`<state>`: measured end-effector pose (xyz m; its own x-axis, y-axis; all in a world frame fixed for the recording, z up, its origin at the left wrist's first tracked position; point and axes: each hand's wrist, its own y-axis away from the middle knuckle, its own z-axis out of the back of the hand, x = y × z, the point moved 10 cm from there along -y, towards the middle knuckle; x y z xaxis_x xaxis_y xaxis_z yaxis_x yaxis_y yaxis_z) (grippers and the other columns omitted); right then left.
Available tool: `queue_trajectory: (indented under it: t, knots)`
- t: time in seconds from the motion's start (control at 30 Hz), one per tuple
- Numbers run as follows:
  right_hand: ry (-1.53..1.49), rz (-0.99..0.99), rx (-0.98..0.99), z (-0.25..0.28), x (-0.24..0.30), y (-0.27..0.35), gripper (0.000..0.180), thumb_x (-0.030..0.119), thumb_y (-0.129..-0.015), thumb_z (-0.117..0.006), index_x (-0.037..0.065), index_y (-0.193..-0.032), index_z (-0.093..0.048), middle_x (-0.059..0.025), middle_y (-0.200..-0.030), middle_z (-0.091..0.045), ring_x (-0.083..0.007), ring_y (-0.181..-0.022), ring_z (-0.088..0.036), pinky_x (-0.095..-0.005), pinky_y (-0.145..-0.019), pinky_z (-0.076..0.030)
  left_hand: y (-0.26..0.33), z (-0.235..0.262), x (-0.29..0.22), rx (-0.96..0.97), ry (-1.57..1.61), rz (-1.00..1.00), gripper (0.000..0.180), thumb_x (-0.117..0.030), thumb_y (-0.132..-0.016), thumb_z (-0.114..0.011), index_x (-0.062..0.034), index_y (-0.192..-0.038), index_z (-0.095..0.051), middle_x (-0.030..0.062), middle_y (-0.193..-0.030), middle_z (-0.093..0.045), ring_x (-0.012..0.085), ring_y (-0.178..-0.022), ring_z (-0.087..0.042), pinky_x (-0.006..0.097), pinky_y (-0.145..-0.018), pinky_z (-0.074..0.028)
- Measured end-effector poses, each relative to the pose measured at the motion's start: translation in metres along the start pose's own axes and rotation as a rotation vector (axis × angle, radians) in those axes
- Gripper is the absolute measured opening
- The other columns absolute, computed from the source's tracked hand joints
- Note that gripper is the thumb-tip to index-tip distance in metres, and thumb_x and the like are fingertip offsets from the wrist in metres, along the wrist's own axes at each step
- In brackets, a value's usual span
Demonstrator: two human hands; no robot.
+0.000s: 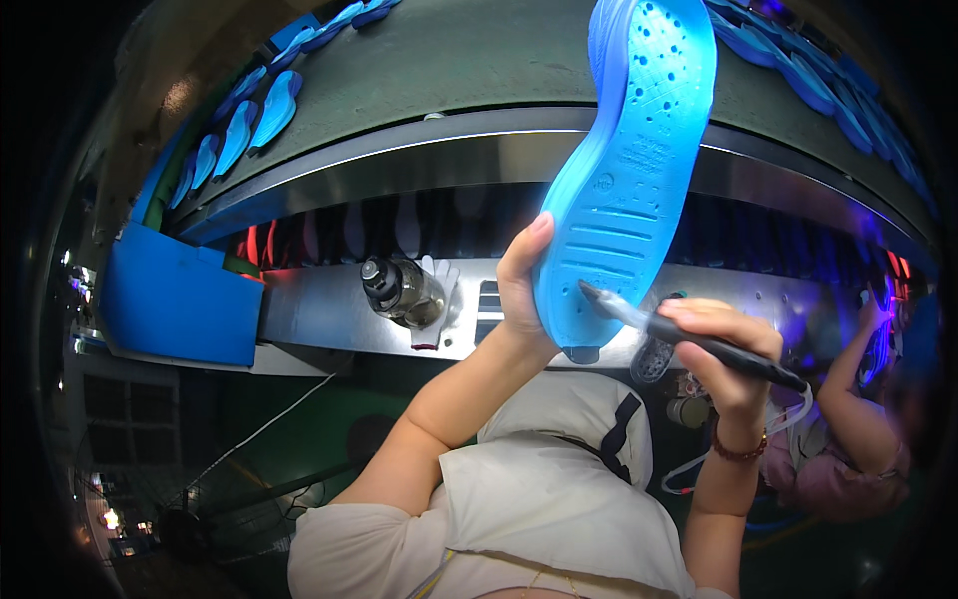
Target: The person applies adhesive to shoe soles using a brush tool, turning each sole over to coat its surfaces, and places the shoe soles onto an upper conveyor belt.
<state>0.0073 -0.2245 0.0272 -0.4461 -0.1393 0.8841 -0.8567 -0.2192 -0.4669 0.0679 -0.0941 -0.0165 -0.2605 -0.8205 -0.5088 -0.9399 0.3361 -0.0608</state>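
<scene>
A bright blue shoe sole (639,190) stands tilted before me, its long face with small holes, ridges and moulded marks turned my way. My left hand (524,280) grips its left edge near the lower, rounded end, with the thumb along the rim and the other fingers hidden behind. In my right hand (733,349) is a black-handled brush (624,311) with a pale tapered head and dark tip. That tip is at the sole's lower part, apparently touching it. From the handle's rear end hangs a thin pale tube (798,414).
Across the back runs a grey conveyor belt (449,60) with blue soles (274,110) on it. On the metal ledge stand a dark bottle (404,292) beside a pale glove (434,314), and a clear oval container (654,354). Another person's arm (858,399) works at right.
</scene>
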Motion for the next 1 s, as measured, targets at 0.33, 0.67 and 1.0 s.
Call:
queue_trajectory:
  t: [0.33, 0.67, 1.0]
  knots:
    - [0.183, 0.134, 0.405, -0.056, 0.027, 0.013, 0.021, 0.002, -0.064, -0.069, 0.003, -0.084, -0.063, -0.0125, -0.082, -0.064, -0.0242, -0.079, -0.064, -0.0291, -0.069, -0.050, -0.010, -0.001, 0.016, 0.030, 0.065, 0.297, 0.047, -0.033, -0.085, -0.044, 0.0052, -0.112, -0.049, 0.0197, -0.106, -0.057, 0.0260, -0.091, -0.060, 0.038, -0.083, -0.047]
    - [0.357, -0.078, 0.573, -0.027, 0.008, 0.015, 0.019, 0.000, -0.068, -0.066, 0.003, -0.086, -0.064, -0.0105, -0.088, -0.065, -0.0240, -0.081, -0.064, -0.0287, -0.071, -0.052, 0.026, 0.014, 0.032, -0.067, -0.625, 0.860, 0.058, -0.039, -0.073, -0.062, 0.0049, -0.110, -0.052, 0.0226, -0.100, -0.056, 0.0259, -0.085, -0.058, 0.034, -0.074, -0.047]
    - [0.365, -0.098, 0.559, -0.001, -0.013, 0.011, 0.020, -0.001, -0.068, -0.067, 0.000, -0.088, -0.064, -0.0148, -0.087, -0.065, -0.0209, -0.075, -0.065, -0.0277, -0.067, -0.051, 0.034, 0.022, 0.022, -0.043, -0.771, 0.929, 0.062, -0.042, -0.074, -0.060, 0.0024, -0.116, -0.049, 0.0224, -0.108, -0.053, 0.0267, -0.094, -0.055, 0.036, -0.079, -0.045]
